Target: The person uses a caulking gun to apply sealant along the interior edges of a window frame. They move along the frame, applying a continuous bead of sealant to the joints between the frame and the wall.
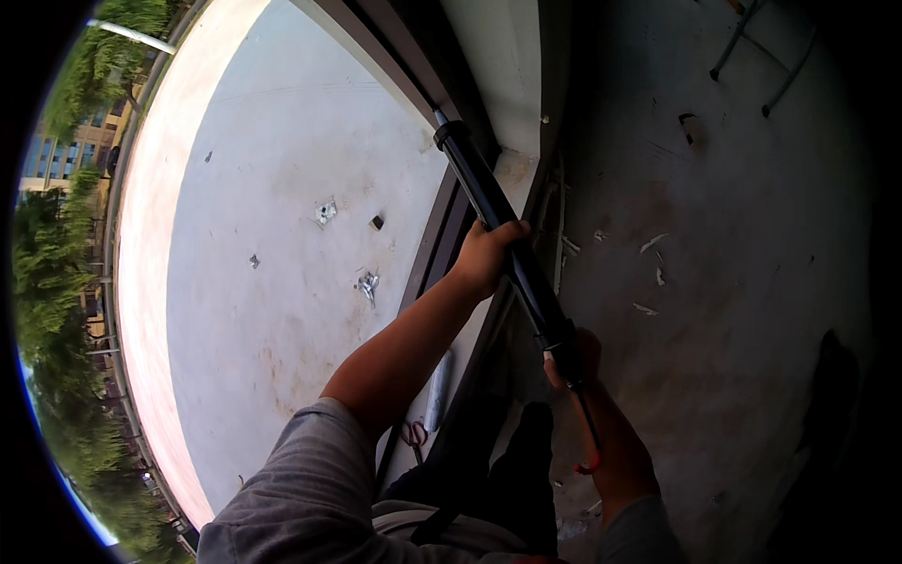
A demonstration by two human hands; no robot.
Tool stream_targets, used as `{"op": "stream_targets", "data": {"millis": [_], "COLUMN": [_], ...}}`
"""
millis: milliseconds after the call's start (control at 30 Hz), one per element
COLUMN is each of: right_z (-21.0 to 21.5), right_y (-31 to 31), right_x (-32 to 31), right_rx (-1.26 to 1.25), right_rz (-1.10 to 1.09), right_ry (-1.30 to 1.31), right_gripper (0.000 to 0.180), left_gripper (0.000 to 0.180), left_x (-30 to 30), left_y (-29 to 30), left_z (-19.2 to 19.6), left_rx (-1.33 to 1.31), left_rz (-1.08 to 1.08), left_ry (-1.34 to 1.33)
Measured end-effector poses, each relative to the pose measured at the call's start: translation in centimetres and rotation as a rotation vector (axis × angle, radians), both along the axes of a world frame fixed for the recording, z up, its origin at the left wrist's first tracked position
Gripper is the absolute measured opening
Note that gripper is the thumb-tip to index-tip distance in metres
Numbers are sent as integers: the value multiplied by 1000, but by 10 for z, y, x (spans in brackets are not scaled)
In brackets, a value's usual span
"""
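Note:
I hold a long black caulking gun (484, 193) with both hands, its nozzle tip pointing up at the dark window frame (434, 246). My left hand (486, 256) wraps around the middle of the barrel. Lower down, my right hand (573, 357) grips the handle end, where a thin rod with a red tip (590, 465) sticks out toward me. The tip of the nozzle touches the joint between the frame and a pale wall panel (498, 56).
A silver sealant tube (438, 390) and red-handled scissors (413, 434) lie on the sill below my left arm. Outside is a grey concrete ledge (282, 282) with small debris, trees beyond. On the right, a dusty floor (733, 282) holds scraps and metal legs (742, 38).

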State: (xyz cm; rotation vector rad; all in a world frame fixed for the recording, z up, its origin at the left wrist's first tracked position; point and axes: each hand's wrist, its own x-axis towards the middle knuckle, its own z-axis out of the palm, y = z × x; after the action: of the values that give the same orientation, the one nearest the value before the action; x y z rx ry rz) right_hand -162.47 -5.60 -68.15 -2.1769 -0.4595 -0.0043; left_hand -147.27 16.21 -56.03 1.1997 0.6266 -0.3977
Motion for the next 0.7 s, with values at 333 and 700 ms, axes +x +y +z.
{"op": "stream_targets", "data": {"millis": [333, 700], "right_z": [-66, -15], "right_y": [-8, 31], "right_x": [6, 3], "right_rx": [180, 283], "right_rz": [-79, -220], "right_ry": [118, 485], "right_gripper": [14, 64], "left_gripper": [41, 30], "left_x": [21, 43], "left_y": [-4, 25], "left_z": [-116, -169], "left_rx": [79, 29], "left_rz": [88, 19], "left_ry": [214, 292]}}
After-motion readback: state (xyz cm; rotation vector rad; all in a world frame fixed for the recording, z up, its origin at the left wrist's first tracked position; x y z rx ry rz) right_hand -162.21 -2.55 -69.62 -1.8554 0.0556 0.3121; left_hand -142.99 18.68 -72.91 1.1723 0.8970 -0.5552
